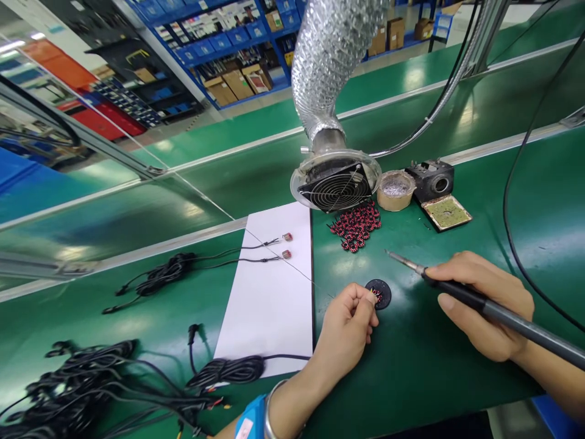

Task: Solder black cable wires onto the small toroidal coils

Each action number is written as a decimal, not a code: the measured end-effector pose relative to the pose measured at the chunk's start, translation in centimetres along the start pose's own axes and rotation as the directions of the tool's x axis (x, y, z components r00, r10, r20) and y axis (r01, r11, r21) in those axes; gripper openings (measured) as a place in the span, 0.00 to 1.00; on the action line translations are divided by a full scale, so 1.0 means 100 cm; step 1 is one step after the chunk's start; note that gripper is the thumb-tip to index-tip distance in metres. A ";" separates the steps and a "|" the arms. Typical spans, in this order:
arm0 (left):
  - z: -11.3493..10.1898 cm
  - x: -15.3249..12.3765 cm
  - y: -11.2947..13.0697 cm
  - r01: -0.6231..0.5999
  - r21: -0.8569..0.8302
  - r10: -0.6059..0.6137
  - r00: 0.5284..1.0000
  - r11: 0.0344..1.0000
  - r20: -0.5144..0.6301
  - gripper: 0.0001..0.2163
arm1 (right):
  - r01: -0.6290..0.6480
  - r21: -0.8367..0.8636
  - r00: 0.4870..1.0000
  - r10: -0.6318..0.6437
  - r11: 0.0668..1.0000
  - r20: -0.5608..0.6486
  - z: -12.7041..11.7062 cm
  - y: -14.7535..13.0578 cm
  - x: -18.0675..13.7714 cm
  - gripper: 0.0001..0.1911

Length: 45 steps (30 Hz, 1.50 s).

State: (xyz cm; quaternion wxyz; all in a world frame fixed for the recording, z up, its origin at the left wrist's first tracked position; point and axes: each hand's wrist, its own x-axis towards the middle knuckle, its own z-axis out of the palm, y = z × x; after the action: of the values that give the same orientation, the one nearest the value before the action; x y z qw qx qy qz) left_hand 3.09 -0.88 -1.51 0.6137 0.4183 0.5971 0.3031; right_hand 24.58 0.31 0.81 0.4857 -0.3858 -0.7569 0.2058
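Note:
My right hand (484,305) is closed around the dark handle of a soldering iron (461,294), whose metal tip points up and left, apart from the work. With thumb and forefinger pinched, my left hand (350,317) holds a thin wire at a round black pad (386,294). On that pad lies a small red-and-black ring part (377,295), partly hidden by the fingertips. Behind it is a pile of similar red-and-black ring parts (356,225). A coiled black cable (237,369) runs toward my left forearm and passes out of sight beneath it.
A fume duct (336,177) hangs over the pile. Behind stand a solder-flecked round tub (395,190), an iron stand (434,180) and its sponge tray (446,213). Two wired parts (286,245) lie on white paper (269,305). Tangled black cables (77,390) fill the left front.

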 end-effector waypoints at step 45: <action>-0.019 -0.022 -0.002 -0.364 0.285 0.341 0.931 0.887 0.128 0.09 | -0.488 0.389 0.785 0.197 0.782 0.588 0.036 0.012 0.000 0.27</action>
State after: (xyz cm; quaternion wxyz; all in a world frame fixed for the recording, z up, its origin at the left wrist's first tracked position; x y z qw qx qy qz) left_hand 0.93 -2.59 -0.46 0.4985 0.6199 0.5273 0.2984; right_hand 21.84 1.28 -1.64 0.3023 -0.3058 -0.6865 0.5864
